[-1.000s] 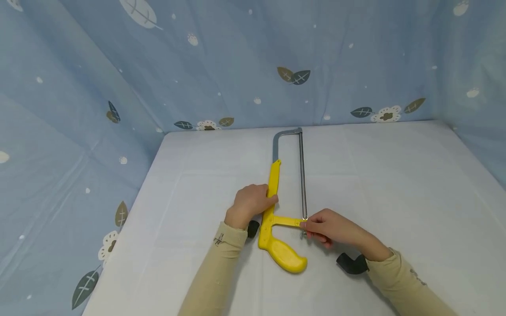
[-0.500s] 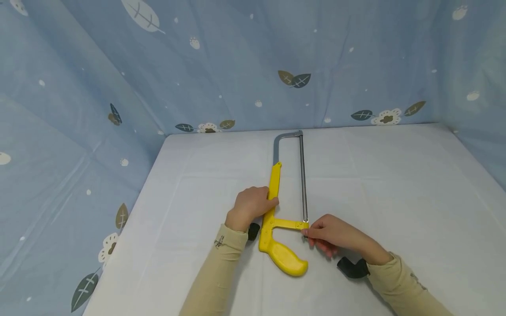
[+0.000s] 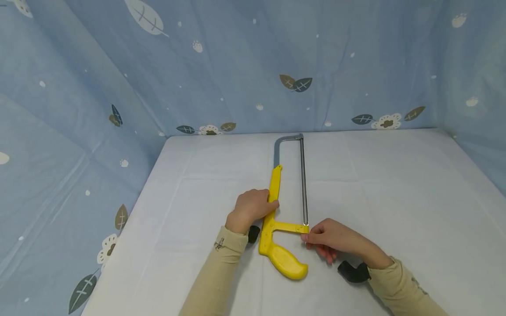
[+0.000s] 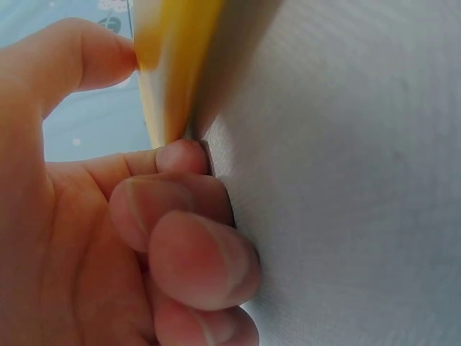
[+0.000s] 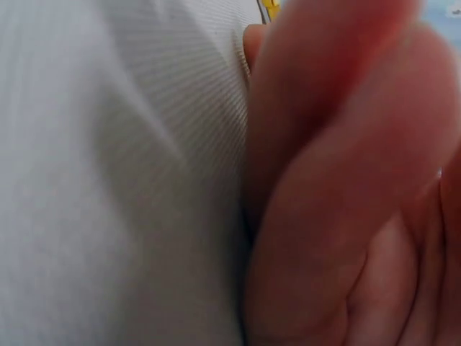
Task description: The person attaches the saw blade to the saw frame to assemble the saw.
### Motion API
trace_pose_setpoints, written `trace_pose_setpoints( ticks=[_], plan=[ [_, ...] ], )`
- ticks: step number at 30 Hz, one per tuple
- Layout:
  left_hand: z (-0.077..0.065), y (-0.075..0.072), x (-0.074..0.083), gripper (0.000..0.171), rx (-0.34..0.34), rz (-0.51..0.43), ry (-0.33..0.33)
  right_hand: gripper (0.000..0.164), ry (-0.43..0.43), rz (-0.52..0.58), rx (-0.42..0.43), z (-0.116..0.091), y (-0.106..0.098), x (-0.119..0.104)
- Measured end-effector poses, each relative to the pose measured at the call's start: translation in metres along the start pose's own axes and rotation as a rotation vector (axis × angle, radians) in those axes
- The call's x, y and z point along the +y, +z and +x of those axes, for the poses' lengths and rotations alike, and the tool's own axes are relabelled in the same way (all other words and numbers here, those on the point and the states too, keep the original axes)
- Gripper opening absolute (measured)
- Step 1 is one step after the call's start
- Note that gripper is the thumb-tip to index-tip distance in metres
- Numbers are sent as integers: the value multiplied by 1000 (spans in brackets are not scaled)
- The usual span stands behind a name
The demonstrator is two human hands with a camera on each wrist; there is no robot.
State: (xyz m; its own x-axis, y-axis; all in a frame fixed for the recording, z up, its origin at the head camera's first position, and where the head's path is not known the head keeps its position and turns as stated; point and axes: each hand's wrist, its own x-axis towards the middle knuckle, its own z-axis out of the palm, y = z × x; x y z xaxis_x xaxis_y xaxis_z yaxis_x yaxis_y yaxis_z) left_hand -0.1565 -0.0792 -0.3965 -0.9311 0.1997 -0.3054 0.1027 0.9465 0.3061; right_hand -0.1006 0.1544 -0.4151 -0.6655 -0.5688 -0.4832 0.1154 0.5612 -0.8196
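A hacksaw with a yellow frame (image 3: 287, 227) and a grey front bow lies flat on the white cloth. Its thin metal blade (image 3: 304, 184) runs along the right side, and the handle points toward me. My left hand (image 3: 251, 208) grips the frame's yellow spine, thumb on top; in the left wrist view the thumb and index finger pinch the yellow bar (image 4: 173, 65) with the other fingers curled on the cloth. At the lower blade end, my right hand (image 3: 334, 235) pinches the hacksaw's small wing nut, which its fingertips hide. Right wrist fingers (image 5: 324, 187) appear curled and blurred.
The white-covered table (image 3: 395, 184) extends around the saw. A blue patterned curtain (image 3: 237, 66) hangs along the back and both sides. Black camera mounts sit under both wrists, the right mount (image 3: 353, 271) close to the cloth.
The right thumb and fingers have shifted slightly around the wing nut, which showed below the bracket earlier and is now covered. The left hand keeps its grip. The whole view has drifted slightly downward.
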Motion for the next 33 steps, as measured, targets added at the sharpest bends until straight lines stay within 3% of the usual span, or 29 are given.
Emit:
trace_pose_setpoints(
  ticks=[11,14,20,33],
  plan=[
    [-1,1,0,30,16,10,8,33,-75,73,-57,-1,-3,4],
    [-1,1,0,30,15,8,9,31,-89,51,-56,-1,-5,7],
    [-2,2,1,29,20,0,9,27,-68,25,-4,0,-9,9],
    [-3,0,2,29,18,11,8,32,-63,48,-3,-2,-8,7]
  ],
)
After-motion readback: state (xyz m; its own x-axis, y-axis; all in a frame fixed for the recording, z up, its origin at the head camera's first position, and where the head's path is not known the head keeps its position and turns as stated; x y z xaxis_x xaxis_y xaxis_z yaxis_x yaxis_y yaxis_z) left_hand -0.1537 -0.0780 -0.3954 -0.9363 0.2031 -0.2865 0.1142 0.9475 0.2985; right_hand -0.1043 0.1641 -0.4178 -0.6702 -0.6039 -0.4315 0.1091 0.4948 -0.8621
